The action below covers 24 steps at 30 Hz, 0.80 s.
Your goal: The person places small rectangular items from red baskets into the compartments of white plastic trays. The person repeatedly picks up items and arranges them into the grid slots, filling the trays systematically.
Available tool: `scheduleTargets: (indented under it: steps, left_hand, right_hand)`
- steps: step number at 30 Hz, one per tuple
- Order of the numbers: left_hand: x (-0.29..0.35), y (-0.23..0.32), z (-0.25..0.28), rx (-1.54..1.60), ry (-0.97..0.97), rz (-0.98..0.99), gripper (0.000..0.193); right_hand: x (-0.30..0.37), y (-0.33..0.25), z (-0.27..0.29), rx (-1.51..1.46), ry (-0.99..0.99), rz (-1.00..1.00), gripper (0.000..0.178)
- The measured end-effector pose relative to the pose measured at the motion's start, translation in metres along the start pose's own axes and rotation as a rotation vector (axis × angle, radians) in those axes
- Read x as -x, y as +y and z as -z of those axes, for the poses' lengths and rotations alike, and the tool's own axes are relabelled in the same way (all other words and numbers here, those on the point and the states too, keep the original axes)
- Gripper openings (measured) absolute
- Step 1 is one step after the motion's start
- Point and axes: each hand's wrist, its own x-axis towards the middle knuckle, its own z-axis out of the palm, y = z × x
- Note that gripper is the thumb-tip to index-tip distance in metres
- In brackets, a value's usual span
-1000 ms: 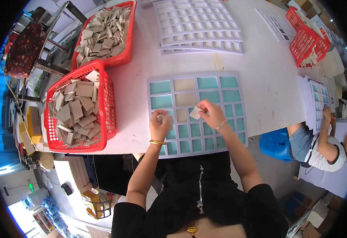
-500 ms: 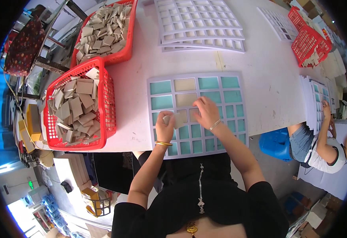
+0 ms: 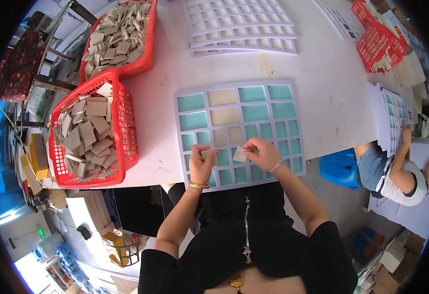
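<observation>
A white grid board (image 3: 297,128) with teal-bottomed compartments lies at the table's front edge. In its second column from the left, two large compartments and the two small ones below them hold flat beige pieces (image 3: 224,116). My left hand (image 3: 201,164) is closed around several small beige pieces over the board's left part. Between the thumb and fingers of my right hand (image 3: 263,154) is one small square beige piece (image 3: 240,154), tilted above the teal compartments.
Two red baskets (image 3: 125,130) full of beige pieces stand at the left. White grid boards (image 3: 241,29) are stacked at the back. Another red basket (image 3: 378,49) is at the far right. A person (image 3: 401,181) sits beyond a blue stool (image 3: 339,169), handling boards.
My right hand has drawn back nearer to me from the small compartments and now pinches a beige piece. A beige piece now shows uncovered where its fingers were. The view has shifted slightly.
</observation>
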Motion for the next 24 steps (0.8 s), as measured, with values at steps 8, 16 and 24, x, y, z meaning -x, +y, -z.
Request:
scheduleTargets:
  steps: [8,16,24]
  left_hand:
    - [0.007,0.016,0.002,-0.298,0.096,-0.146,0.013]
    - [0.011,0.002,0.013,-0.851,0.006,-0.803,0.026]
    - [0.016,0.002,0.01,-0.937,-0.14,-0.825,0.025]
  right_hand:
    - [-0.002,0.006,-0.013,0.16,0.011,0.091,0.015]
    - [-0.007,0.005,-0.023,0.511,0.098,0.395,0.013]
    - [-0.003,0.008,-0.028,0.507,0.147,0.367,0.006]
